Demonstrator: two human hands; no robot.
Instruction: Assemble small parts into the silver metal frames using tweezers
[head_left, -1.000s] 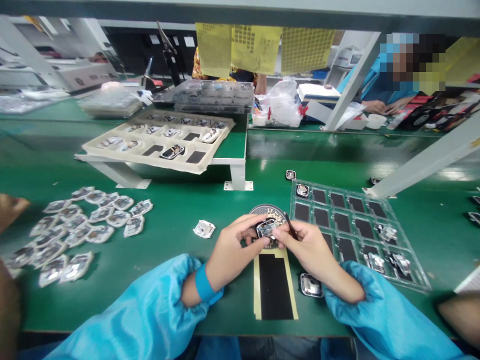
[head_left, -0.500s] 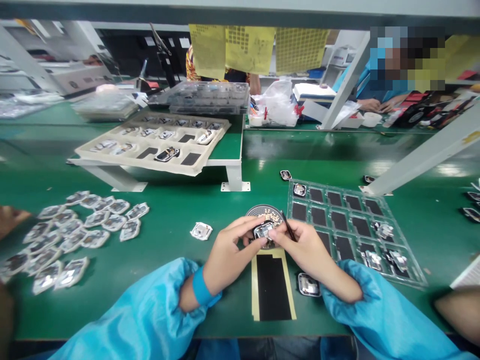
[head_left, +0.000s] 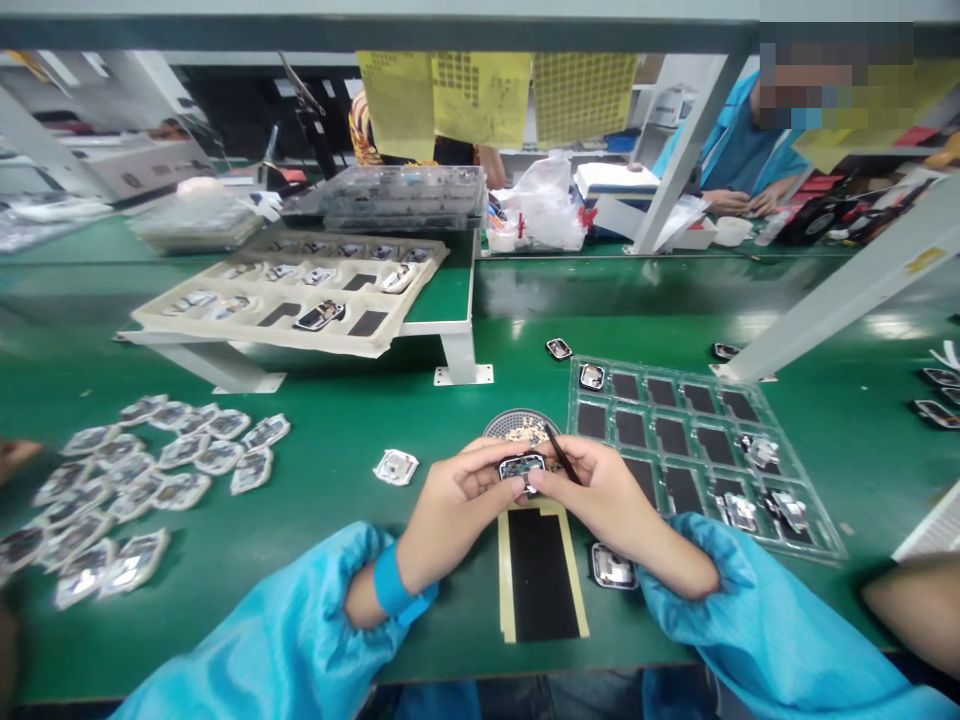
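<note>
Head view: the left hand [head_left: 465,500] enters from the lower left, with its forearm angled up and toward the centre. It is partly closed; the fingers extend along the far left side of a small rounded-rectangular device case with a black body and silver rim [head_left: 523,465], while the thumb lies along the near edge. The device case is gripped in front of the person, clear of the green tabletop [head_left: 315,540], with its inner components facing up. The right hand [head_left: 604,490] enters from the lower right in a mirrored pose, its wrist nearly straight. It is mostly closed; the thumb tip bears on the near right part of the device case, close to the left thumb tip. The same hand retains a slim black rod-like tool [head_left: 561,456] between its fingers, the visible end tilted up and left. Some of its fingertips are hidden. A round grey perforated dish [head_left: 489,425] with small pale pieces is directly behind the hands. A black rectangular sheet with a yellow border [head_left: 544,580] lies on the near side. A second black-and-silver case [head_left: 613,567] rests beside the right forearm. A clear plastic compartment tray [head_left: 829,545] stands to the right; one white-rimmed unit [head_left: 395,467] lies left of the left hand.
</note>
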